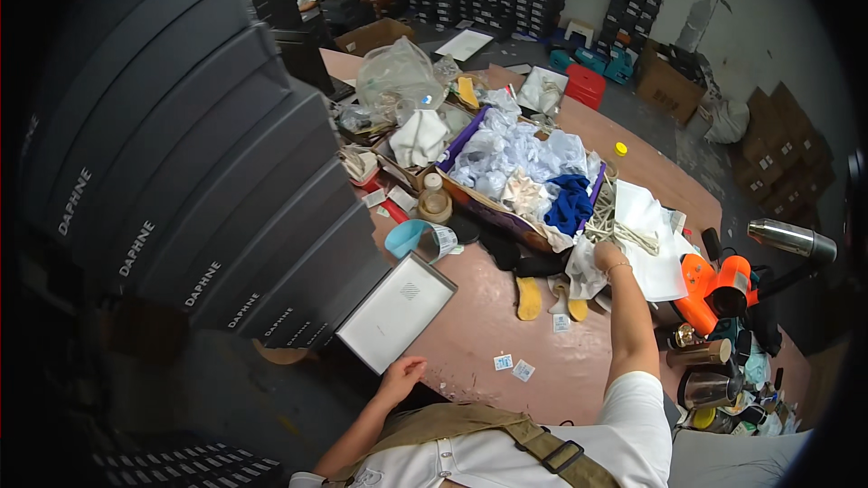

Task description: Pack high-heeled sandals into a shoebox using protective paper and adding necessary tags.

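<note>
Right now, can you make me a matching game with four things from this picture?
Things:
1. Left hand
2. Right hand
3. Dark blue cloth
4. Two small white squares

Places:
A. Inside the purple-edged box
B. At the crumpled white paper
C. Lying on the bare tabletop
D. At the near end of the shallow white box

Right pairs: 1-D, 2-B, 3-A, 4-C
</note>
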A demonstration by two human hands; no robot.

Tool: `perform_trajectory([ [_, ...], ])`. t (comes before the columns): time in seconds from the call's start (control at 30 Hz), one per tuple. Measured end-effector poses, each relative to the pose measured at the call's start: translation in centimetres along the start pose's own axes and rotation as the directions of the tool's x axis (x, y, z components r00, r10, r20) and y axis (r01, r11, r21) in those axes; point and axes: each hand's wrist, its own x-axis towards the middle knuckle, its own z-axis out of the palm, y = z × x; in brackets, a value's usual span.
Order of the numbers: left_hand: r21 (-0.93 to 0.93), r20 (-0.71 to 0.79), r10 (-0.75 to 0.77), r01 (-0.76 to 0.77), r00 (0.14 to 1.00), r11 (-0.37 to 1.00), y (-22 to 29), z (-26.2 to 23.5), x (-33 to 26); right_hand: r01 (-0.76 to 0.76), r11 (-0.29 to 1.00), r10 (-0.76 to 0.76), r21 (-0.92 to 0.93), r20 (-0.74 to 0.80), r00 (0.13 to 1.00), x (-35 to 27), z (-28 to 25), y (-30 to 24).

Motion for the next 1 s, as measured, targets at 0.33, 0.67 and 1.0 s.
perform_trajectory([
  [0.33,0.316,0.048,0.316,-0.314,0.948,0.895,-0.4,-6.5,-5.4,0.871,0.489,-0.568,-0.039,-0.773,0.283,-23.5,-36.2,-32.4],
  [0.67,0.254,0.039,0.548,-0.538,0.836,0.804,2.1,-9.7,-8.7,0.216,0.471,-0.641,-0.855,-0.5,-0.583,-43.1,-57.1,-60.3],
  [1.0,0.209,0.103,0.523,-0.532,0.846,0.82,0.1,-12.7,-9.8,0.238,0.714,-0.63,-0.659,-0.752,-0.194,-47.4,-66.9,-65.0],
])
